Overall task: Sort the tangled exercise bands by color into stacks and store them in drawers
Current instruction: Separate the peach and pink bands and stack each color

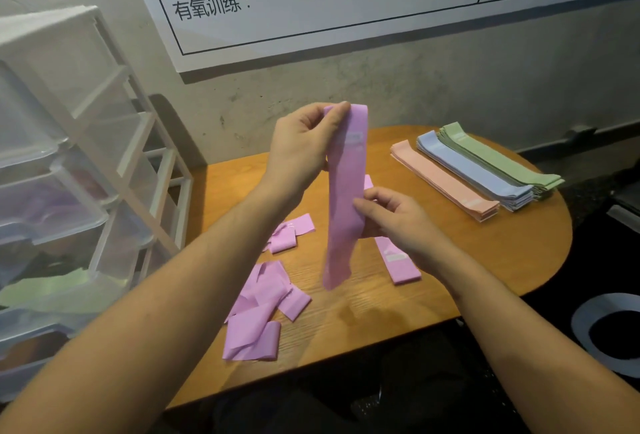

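A purple exercise band [344, 198] hangs upright above the table. My left hand [304, 146] pinches its top end and my right hand [391, 219] grips it at the middle. Below lies a tangled heap of purple bands [263, 309], with a smaller bunch [287, 236] behind it. One flat purple band [398, 262] lies under my right wrist. At the back right sit three neat stacks: pink [446, 179], blue [474, 170] and green [502, 160].
The wooden table [502, 253] has a rounded right end. A white plastic drawer unit [69, 191] stands at the left, with green bands visible in one drawer [48, 290]. A whiteboard [329, 0] hangs on the wall behind. A dark floor with a grey ring [585, 329] lies at right.
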